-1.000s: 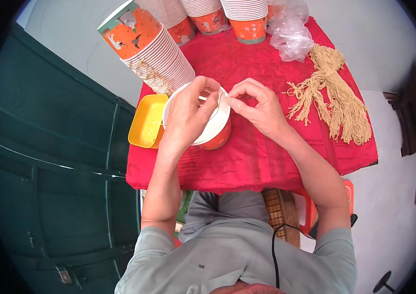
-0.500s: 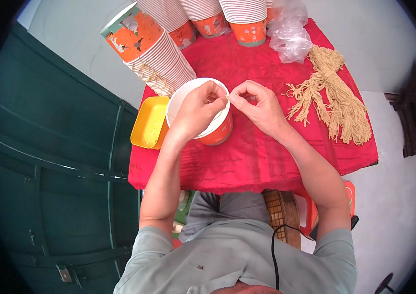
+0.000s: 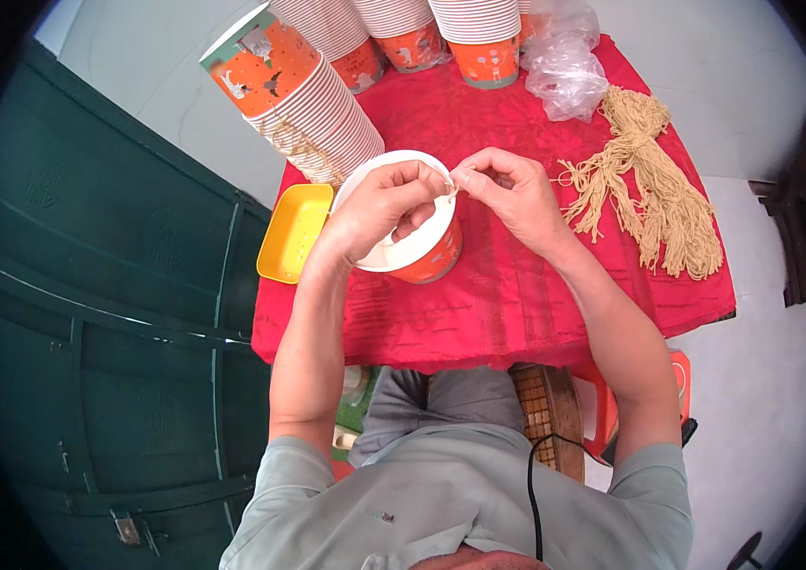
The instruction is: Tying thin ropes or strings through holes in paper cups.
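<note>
A yellow tray [image 3: 294,231] is lying at the left edge of a red-draped table [image 3: 508,294], just beside an orange paper cup [image 3: 412,249] with a white inside. The left hand [image 3: 379,209] is resting over the cup's rim, fingertips pinching a short tan string [image 3: 451,190], while the right hand [image 3: 509,195] is pinching the same string just beside it. A bundle of tan strings [image 3: 655,190] is lying to the right, below a crumpled clear plastic bag [image 3: 565,66].

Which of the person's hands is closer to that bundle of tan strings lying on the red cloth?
The right hand. It is just left of the bundle of tan strings, while the left hand is farther off, over the orange paper cup.
</note>
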{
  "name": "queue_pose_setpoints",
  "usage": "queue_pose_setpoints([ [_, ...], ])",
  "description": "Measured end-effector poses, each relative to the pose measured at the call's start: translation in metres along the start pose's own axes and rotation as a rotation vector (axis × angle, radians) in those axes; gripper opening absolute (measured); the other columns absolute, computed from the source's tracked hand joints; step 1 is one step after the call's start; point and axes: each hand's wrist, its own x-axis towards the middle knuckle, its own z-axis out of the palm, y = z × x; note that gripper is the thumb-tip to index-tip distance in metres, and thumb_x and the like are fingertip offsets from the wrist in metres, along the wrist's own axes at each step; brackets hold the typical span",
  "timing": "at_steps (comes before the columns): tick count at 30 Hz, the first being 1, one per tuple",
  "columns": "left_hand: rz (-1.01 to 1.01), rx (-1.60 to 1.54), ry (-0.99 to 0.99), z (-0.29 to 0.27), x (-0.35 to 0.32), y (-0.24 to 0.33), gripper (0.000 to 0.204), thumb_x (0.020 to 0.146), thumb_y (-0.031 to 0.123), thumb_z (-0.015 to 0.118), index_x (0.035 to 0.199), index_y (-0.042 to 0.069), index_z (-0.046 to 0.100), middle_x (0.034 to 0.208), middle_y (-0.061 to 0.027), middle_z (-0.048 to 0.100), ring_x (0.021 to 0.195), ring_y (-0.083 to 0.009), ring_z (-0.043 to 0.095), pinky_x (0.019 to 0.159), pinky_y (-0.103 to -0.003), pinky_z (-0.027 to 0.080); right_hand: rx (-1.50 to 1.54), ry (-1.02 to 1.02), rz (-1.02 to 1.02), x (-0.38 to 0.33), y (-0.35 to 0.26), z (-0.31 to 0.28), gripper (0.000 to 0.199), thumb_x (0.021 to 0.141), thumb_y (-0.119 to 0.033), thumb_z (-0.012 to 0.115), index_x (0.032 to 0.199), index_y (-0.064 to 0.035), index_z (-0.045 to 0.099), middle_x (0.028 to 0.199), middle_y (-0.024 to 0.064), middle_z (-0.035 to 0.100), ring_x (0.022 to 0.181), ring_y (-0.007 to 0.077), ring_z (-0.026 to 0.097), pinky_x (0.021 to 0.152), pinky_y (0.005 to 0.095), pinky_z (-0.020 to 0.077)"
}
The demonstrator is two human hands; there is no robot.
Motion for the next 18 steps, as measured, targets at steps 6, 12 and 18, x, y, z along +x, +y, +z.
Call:
queue_pose_setpoints([
  [6,-0.005,-0.150,0.004,0.000,0.004,-0.006,0.020,0.111,0.024,0.067,0.109,0.006,0.075,0.072,0.0046,0.058,0.056,-0.0028,0.046,0.050,-0.022,0.032,0.131,-0.001,0.024,-0.002,-0.002,0.004,0.014,0.106,-0.012,0.078,0.114,-0.0008,0.080,0.104,0.0030,0.081,0.097,0.0081,0.073,0.088,0.0271,0.0599],
  [12,0.004,-0.227,-0.014,0.002,0.004,-0.002,0.022,0.112,0.023,0.065,0.110,0.003,0.075,0.072,0.0037,0.059,0.053,-0.0034,0.046,0.049,-0.022,0.033,0.026,0.029,0.002,-0.002,-0.010,0.002,0.013,0.104,-0.011,0.080,0.113,-0.0013,0.081,0.102,0.0015,0.079,0.096,0.0088,0.073,0.088,0.0288,0.0599],
  [18,0.013,-0.241,-0.028,0.002,0.007,-0.004,0.018,0.110,0.020,0.067,0.105,0.004,0.074,0.072,0.0025,0.062,0.054,-0.0037,0.049,0.049,-0.022,0.036,-0.040,0.022,-0.124,0.000,-0.008,0.002,0.013,0.104,-0.012,0.081,0.113,-0.0030,0.085,0.106,0.0031,0.073,0.100,0.0105,0.069,0.088,0.0280,0.0572],
])
